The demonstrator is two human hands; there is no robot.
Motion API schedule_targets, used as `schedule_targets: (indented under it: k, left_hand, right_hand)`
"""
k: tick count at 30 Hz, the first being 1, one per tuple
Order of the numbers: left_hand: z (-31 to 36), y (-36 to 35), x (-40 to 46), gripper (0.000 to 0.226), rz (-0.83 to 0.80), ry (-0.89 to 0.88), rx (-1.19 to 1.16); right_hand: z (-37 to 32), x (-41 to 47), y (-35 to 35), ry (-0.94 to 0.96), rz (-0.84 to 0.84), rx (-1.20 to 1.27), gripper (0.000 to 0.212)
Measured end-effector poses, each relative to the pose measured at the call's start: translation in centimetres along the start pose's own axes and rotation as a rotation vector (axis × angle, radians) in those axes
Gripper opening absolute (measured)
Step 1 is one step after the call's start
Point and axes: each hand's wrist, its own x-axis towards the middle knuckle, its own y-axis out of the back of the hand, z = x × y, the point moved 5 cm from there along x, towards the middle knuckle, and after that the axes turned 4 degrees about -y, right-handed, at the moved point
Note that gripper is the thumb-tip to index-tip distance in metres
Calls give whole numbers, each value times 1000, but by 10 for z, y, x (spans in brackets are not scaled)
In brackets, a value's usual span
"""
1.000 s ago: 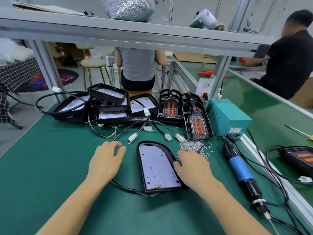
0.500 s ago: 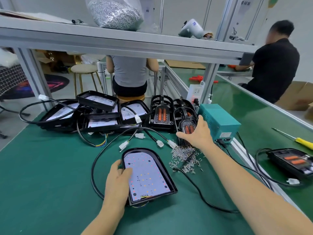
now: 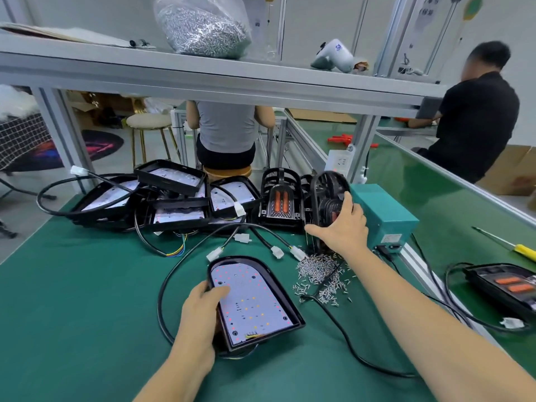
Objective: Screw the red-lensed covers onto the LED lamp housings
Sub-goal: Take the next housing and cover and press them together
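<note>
An open black LED lamp housing [image 3: 258, 303] with a white LED board lies on the green mat in front of me. My left hand [image 3: 203, 309] grips its left edge, thumb on the board. My right hand [image 3: 342, 227] grips a black red-lensed cover [image 3: 326, 198] and tips it up on edge beside the teal box. A second red-lensed cover [image 3: 280, 198] stands just left of it. A heap of loose screws [image 3: 322, 274] lies between the housing and my right hand.
Several more housings [image 3: 162, 198] with cables are piled at the back left. A teal power box [image 3: 383, 213] stands right of the covers. A finished lamp [image 3: 507, 288] and a yellow-handled screwdriver [image 3: 519, 250] lie far right. Two people sit beyond the bench.
My right hand went from the housing's right edge to the covers and has lifted one up on edge. My left hand moved onto the housing's left side.
</note>
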Motion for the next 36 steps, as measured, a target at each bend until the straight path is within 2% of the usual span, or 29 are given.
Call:
schedule_targets:
  k: [3, 7, 9, 11, 14, 19, 26, 32, 34, 36]
  left_hand:
    - [4, -8, 6, 23, -12, 129, -123]
    - [7, -13, 10, 22, -51, 230, -225]
    - [4, -11, 9, 27, -68, 238, -267]
    - [2, -11, 7, 34, -108, 220, -329]
    - [1, -15, 4, 47, -190, 201, -462]
    - [-1, -19, -2, 60, -181, 145, -535]
    - [0, -21, -6, 58, -224, 85, -560]
    - [3, -19, -10, 60, -146, 108, -506]
    - [3, -19, -12, 64, -136, 111, -486]
    - [3, -18, -12, 59, -137, 114, -487]
  right_hand:
    - [-23, -15, 20, 78, -43, -2, 121]
    - [-64, -69, 34, 261, -307, 107, 117]
    - [-77, -107, 24, 327, -455, 25, 125]
    - [-83, -138, 6, 360, -504, -100, 124]
    - [-84, -169, -16, 364, -452, -218, 116]
    - [-83, -188, -27, 327, -297, -270, 125]
    - [-80, -204, -29, 294, -158, -237, 132]
    - [-72, -211, -34, 266, -190, -254, 129]
    - [-73, -213, -35, 288, -234, -262, 124]
    - [-71, -211, -31, 328, -275, -185, 112]
